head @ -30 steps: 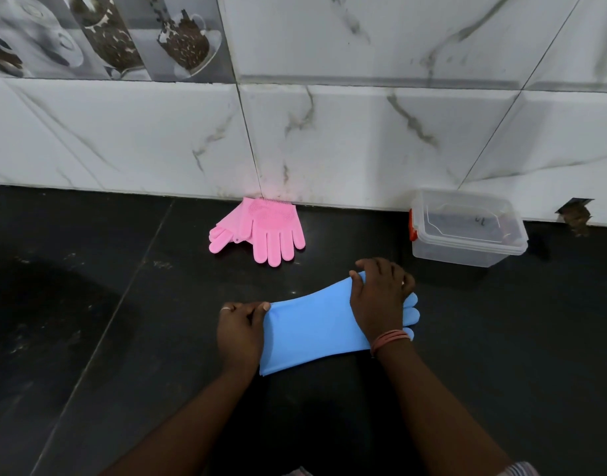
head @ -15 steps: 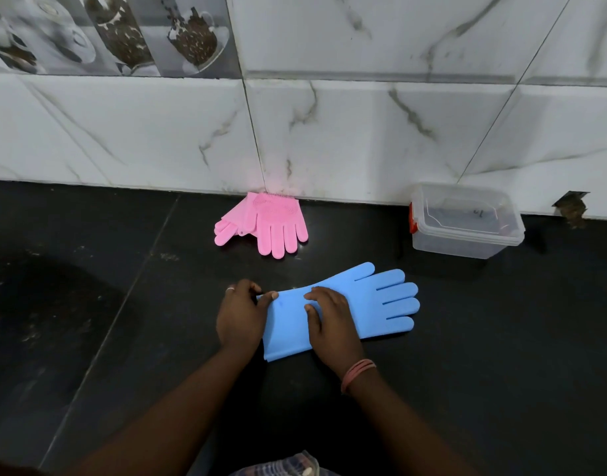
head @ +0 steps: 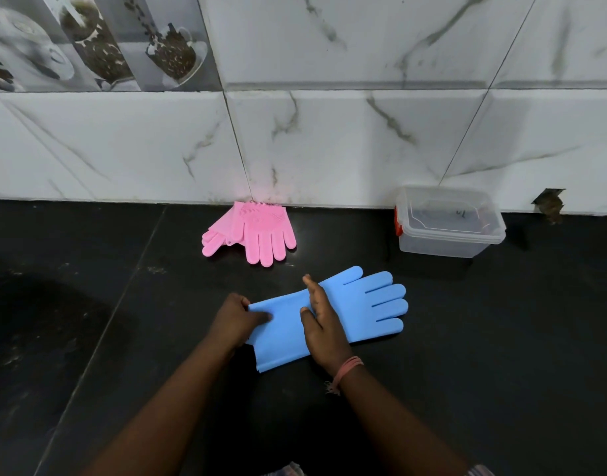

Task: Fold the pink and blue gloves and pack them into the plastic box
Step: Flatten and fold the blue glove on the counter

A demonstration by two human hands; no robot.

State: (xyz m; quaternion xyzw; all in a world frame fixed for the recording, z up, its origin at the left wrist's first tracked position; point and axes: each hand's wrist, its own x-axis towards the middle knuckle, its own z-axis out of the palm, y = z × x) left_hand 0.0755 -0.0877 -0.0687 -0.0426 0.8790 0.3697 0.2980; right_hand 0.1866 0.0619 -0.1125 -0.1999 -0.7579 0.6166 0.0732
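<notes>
A blue rubber glove (head: 363, 304) lies flat on the black counter, fingers pointing right, cuff toward the left. My left hand (head: 235, 321) pinches the cuff edge between thumb and fingers. My right hand (head: 321, 321) rests flat across the glove's middle, fingers apart, pressing it down. The pink gloves (head: 257, 231) lie folded in a small pile against the wall behind, fingers pointing toward me. The clear plastic box (head: 448, 223), open and with a red clip on its left side, stands at the back right by the wall.
A marble-tiled wall (head: 329, 139) closes off the back of the black counter (head: 501, 355). A small broken hole (head: 549, 204) shows in the wall right of the box. A seam (head: 99, 338) runs diagonally through the counter on the left.
My right hand slid from the glove's finger end back to its middle, uncovering the spread blue fingers. My left hand kept hold of the cuff.
</notes>
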